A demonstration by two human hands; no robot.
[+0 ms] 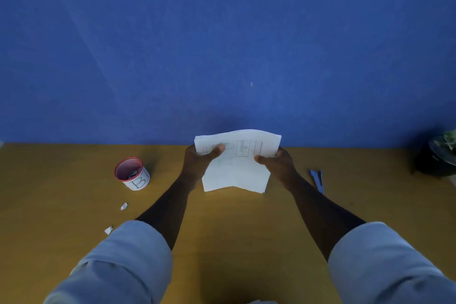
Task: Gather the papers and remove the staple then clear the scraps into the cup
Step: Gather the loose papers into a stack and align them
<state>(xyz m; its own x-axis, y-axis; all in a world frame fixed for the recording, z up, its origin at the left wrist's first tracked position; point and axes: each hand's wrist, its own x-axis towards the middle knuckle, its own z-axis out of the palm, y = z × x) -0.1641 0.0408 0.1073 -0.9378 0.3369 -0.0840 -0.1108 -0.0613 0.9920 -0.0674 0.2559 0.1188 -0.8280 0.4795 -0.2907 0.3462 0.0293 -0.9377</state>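
Note:
A stack of white papers (237,170) with a printed table stands on its lower edge on the wooden table (234,229). My left hand (199,163) grips its left side with the thumb on the front sheet. My right hand (276,161) grips the right side the same way. A red-rimmed mesh cup (132,173) with a white label marked "B" stands to the left, with something dark inside. Two small white paper scraps (123,206) (108,230) lie on the table in front of the cup. No staple is discernible.
A blue staple remover (317,180) lies on the table right of my right forearm. A dark pot with a plant (438,158) sits at the far right edge. A blue wall (222,44) rises behind the table.

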